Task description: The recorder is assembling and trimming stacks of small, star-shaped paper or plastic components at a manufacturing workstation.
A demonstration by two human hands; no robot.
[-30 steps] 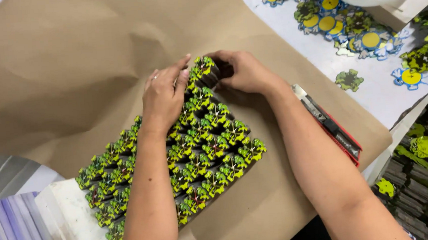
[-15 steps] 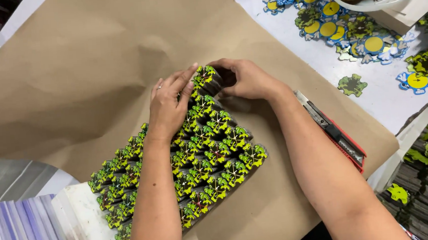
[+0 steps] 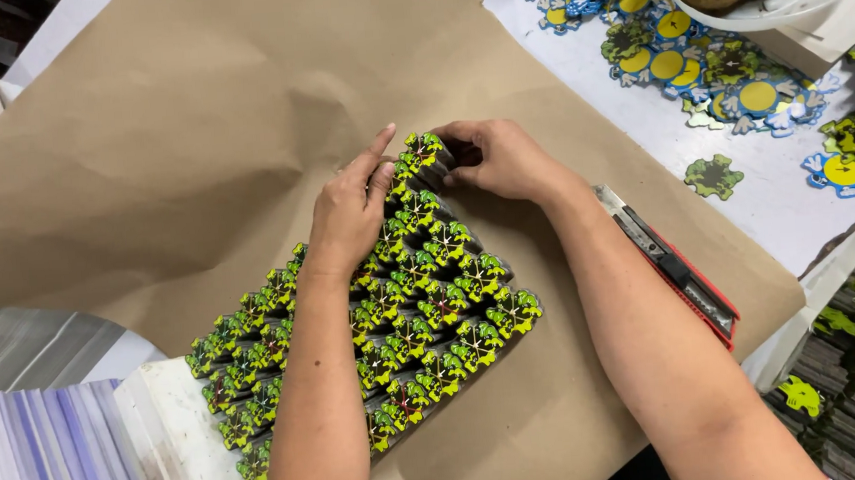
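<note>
Left hand [image 3: 350, 210] has lifted its forefinger; both hands' grips pinch the end stack [image 3: 424, 156] on brown paper [image 3: 160, 138].

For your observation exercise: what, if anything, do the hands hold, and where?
Both hands, left hand and right hand, grip the far end of the block of green-yellow cutout stacks, one on each side.
</note>
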